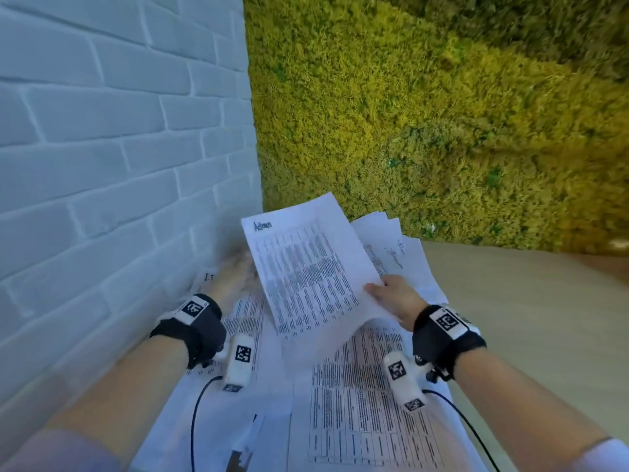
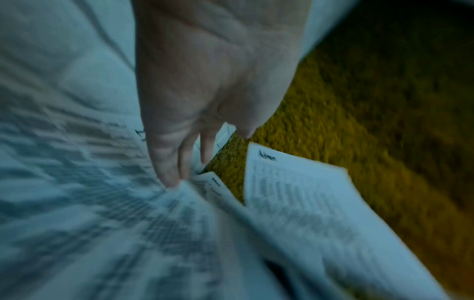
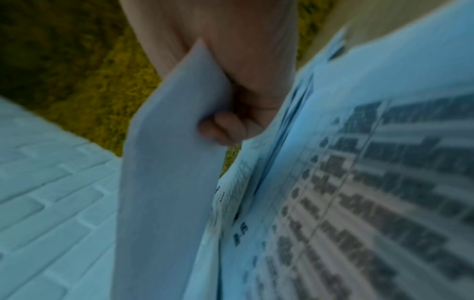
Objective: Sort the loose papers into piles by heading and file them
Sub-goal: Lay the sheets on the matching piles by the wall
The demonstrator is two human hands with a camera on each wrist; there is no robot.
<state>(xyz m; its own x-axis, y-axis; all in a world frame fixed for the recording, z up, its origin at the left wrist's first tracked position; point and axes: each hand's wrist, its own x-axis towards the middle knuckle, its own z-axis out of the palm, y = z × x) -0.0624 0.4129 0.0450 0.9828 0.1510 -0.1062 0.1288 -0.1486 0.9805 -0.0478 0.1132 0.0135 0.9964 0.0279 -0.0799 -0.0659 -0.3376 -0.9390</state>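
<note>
Printed papers [image 1: 367,403] lie nearest, spread loose over the counter [image 1: 531,321]. Right hand [image 1: 394,296] pinches one lifted sheet [image 1: 306,264] by its edge, tilted up, likely so its heading reads. Left hand [image 1: 235,277], blurred, fingers straight, reaches toward the pile.

White brick wall [image 1: 102,137] left (painted), moss wall [image 1: 442,114], wooden tabletop [image 1: 527,301].

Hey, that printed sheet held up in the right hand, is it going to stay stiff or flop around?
Probably floppy: the sheet is thin paper, pinched at one edge by the right hand, and its lower part already curves. It likely weighs little, so air may swing it. Laid on the loose papers, it could slide.
</note>
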